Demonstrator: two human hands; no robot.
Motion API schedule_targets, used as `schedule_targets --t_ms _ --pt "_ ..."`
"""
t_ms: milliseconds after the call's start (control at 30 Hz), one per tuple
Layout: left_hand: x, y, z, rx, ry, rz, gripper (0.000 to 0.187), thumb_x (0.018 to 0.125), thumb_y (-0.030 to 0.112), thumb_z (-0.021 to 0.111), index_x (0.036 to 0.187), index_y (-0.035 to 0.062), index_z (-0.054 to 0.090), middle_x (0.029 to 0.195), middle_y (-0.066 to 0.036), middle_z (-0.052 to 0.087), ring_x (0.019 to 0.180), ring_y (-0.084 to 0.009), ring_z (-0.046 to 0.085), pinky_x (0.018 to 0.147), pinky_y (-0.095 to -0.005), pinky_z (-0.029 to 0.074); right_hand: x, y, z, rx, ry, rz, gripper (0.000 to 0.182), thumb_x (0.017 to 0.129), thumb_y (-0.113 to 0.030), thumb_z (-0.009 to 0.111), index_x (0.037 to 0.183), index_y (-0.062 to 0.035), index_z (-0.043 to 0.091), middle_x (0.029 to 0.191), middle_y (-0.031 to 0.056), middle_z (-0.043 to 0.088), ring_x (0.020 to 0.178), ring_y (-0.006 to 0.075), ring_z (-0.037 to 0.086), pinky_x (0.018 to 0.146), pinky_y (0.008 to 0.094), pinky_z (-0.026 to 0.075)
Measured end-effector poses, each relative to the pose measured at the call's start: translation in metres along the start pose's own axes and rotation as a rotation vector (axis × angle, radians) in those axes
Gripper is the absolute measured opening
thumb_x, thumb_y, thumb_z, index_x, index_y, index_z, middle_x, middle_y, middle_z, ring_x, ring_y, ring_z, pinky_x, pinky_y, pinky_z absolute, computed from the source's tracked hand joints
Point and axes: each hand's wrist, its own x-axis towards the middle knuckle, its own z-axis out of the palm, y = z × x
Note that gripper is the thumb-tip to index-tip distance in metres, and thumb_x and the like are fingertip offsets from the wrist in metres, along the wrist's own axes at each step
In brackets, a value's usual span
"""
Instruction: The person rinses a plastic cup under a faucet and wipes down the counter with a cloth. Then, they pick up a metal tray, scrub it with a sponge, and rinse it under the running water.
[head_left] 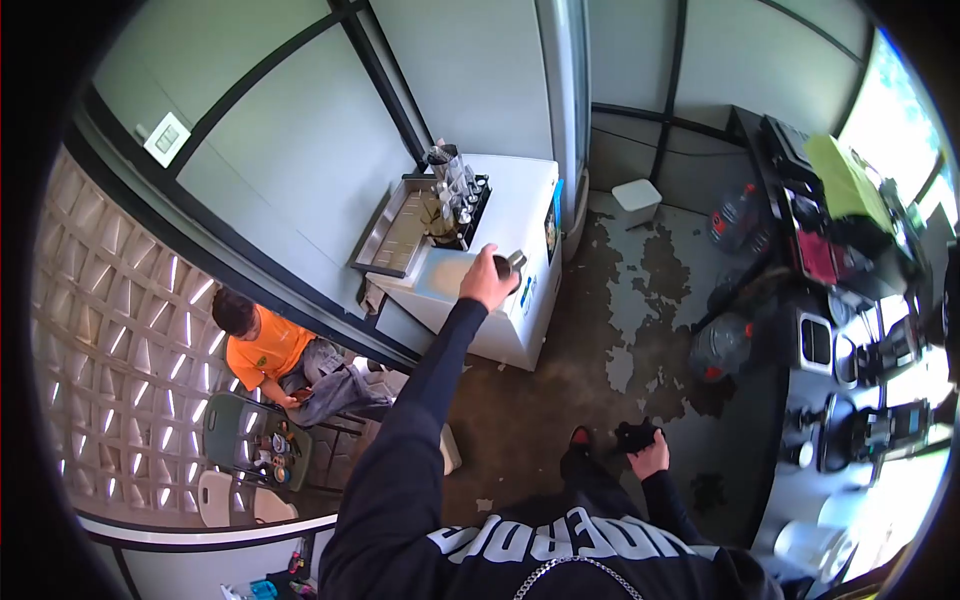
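My left hand is stretched forward with its fingers wrapped around a small metal cup, near the front corner of a white chest-like appliance. Whether the cup touches the top cannot be told. On that top, a black caddy holds several bar tools and metal pieces. A metal tray lies beside it. Low at my side, my right hand grips a crumpled black cloth.
On the right runs a dark counter with coffee machines and a green cloth. Large clear water bottles stand below it. A white bin is at the back. Beyond the opening, a seated person in orange is beside a small table.
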Motion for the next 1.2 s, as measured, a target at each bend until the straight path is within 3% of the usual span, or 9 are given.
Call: schedule_targets --t_ms 200,400,500,633,733,867,1000,1033,1200 --pt "0.131 -0.026 0.067 0.214 -0.104 -0.257 0.076 0.079 0.039 0.072 0.135 0.0035 0.036 0.127 -0.023 0.056 0.117 -0.0404 0.058 0.095 -0.0470 0.051 0.041 -0.053 0.019 -0.053 -0.083 0.024 0.057 0.098 -0.052 0.053 0.139 -0.0122 0.051 0.144 0.0047 0.052 0.137 0.0248 0.044 0.118 0.0514 0.018" --pt "0.144 -0.042 0.087 0.224 -0.175 -0.432 0.086 0.082 0.045 0.072 0.142 0.0018 0.030 0.137 -0.027 0.049 0.130 -0.0440 0.047 0.102 -0.0479 0.047 0.069 -0.084 0.058 -0.090 -0.241 -0.008 0.054 0.101 -0.045 0.055 0.137 -0.0055 0.051 0.142 0.0099 0.054 0.132 0.0264 0.049 0.110 0.0452 0.036" --pt "0.122 -0.044 0.088 0.120 0.067 -0.277 0.106 0.082 0.054 0.072 0.154 -0.0002 0.016 0.154 -0.032 0.028 0.143 -0.0491 0.027 0.117 -0.0484 0.030 0.069 -0.092 0.113 -0.261 -0.222 -0.048 0.051 0.102 -0.043 0.053 0.135 -0.0036 0.052 0.133 0.0112 0.059 0.122 0.0246 0.057 0.105 0.0404 0.041" --pt "0.042 0.003 0.079 -0.142 0.217 0.008 0.068 0.092 0.028 0.069 0.144 -0.0006 0.036 0.145 -0.023 0.046 0.134 -0.0375 0.046 0.112 -0.0432 0.037 0.053 -0.099 0.207 -1.006 -0.519 -0.483 0.039 0.103 -0.035 0.053 0.117 0.0010 0.062 0.111 0.0115 0.067 0.106 0.0193 0.063 0.090 0.0292 0.046" --pt "-0.040 0.045 0.045 -0.310 -0.217 -0.033 0.059 0.086 0.001 0.055 0.143 0.0064 0.042 0.141 -0.022 0.051 0.127 -0.0377 0.054 0.107 -0.0423 0.043 0.027 -0.111 0.281 -1.743 -0.788 -0.366 0.034 0.103 -0.028 0.051 0.110 0.0023 0.064 0.102 0.0172 0.068 0.099 0.0232 0.065 0.085 0.0331 0.048" --pt "-0.132 0.068 0.000 -0.310 -0.326 0.049 0.068 0.080 -0.002 0.057 0.146 0.0071 0.041 0.138 -0.020 0.052 0.129 -0.0372 0.050 0.110 -0.0422 0.041 0.016 -0.066 0.337 -1.532 -1.277 -0.718 0.030 0.100 -0.026 0.053 0.099 0.0026 0.064 0.081 0.0216 0.065 0.075 0.0364 0.065 0.070 0.0422 0.048" --pt "-0.202 0.068 -0.061 -0.275 -0.065 -0.231 0.055 0.084 0.007 0.061 0.138 0.0062 0.049 0.128 -0.019 0.057 0.122 -0.0367 0.055 0.104 -0.0431 0.046 -0.005 -0.016 0.380 -1.475 -1.510 -0.571 0.028 0.100 -0.024 0.054 0.097 0.0027 0.063 0.070 0.0105 0.061 0.067 0.0212 0.058 0.064 0.0373 0.046" --pt "-0.218 0.066 -0.071 -0.178 -0.034 -0.308 0.048 0.086 0.010 0.061 0.132 0.0061 0.052 0.121 -0.017 0.059 0.117 -0.0359 0.057 0.100 -0.0434 0.047 -0.022 -0.004 0.390 -1.475 -1.591 -0.424 0.027 0.104 -0.021 0.050 0.104 0.0019 0.065 0.093 0.0033 0.067 0.086 0.0144 0.059 0.080 0.0300 0.047" --pt "-0.318 0.065 -0.110 0.099 0.300 -0.579 0.023 0.092 0.020 0.062 0.110 0.0053 0.057 0.100 -0.014 0.062 0.098 -0.0351 0.062 0.084 -0.0448 0.050 -0.094 0.091 0.399 -1.265 -1.834 -0.340 0.032 0.108 -0.023 0.044 0.110 0.0013 0.065 0.102 0.0036 0.067 0.093 0.0125 0.060 0.086 0.0266 0.046"
